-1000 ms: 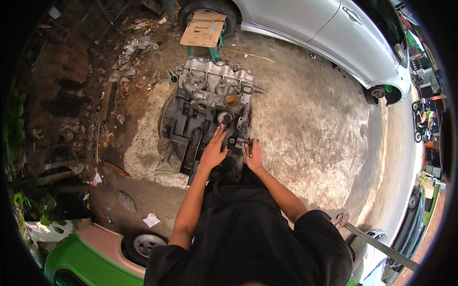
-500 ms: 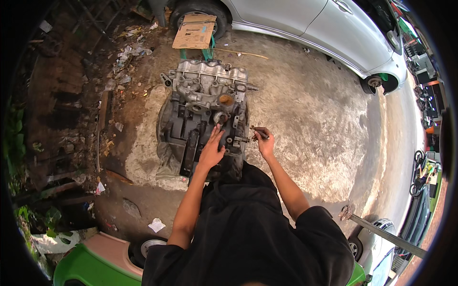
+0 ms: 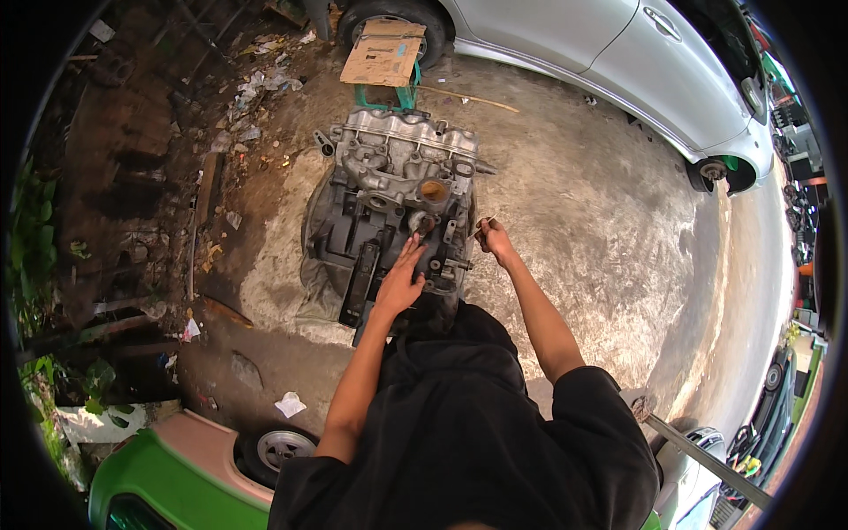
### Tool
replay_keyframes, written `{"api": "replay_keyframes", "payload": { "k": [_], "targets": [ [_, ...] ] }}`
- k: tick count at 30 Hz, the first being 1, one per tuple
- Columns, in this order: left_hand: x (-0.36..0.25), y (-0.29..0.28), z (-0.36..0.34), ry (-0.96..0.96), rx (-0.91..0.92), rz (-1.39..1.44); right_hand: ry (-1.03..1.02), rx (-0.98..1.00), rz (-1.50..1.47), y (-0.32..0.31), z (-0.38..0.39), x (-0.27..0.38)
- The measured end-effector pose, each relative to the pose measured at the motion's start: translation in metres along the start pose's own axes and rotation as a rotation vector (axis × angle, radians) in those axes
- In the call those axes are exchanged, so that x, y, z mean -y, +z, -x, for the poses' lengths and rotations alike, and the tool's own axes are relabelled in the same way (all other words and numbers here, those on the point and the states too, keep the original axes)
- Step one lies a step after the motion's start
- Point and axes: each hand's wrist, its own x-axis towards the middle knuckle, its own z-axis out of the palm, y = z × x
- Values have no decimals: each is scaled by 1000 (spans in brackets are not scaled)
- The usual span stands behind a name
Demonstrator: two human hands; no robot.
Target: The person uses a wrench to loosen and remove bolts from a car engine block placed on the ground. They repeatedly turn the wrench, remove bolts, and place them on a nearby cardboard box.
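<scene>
While our left hand (image 3: 403, 281) lies outstretched, empty, on the grey-black metal engine (image 3: 389, 216), our right hand (image 3: 495, 238) pinches a thin rod-like object (image 3: 474, 234); we judge flank work underway, needing alignment next.

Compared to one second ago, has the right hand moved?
Yes. Judged against the engine, the right hand has shifted up the picture, away from the wearer's body, and somewhat to the right.
</scene>
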Motion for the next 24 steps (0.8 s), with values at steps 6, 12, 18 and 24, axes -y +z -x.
{"api": "replay_keyframes", "payload": {
  "k": [6,12,18,24],
  "targets": [
    [-2,-1,1,-12,-10,12,66,187,20,-1,-11,9],
    [-8,-3,1,-45,-1,14,78,205,57,-1,-15,1],
    [-12,-4,1,-52,-6,2,79,218,52,5,-14,4],
    [-10,-3,1,-40,-4,6,69,199,39,11,-7,5]
  ]
}}
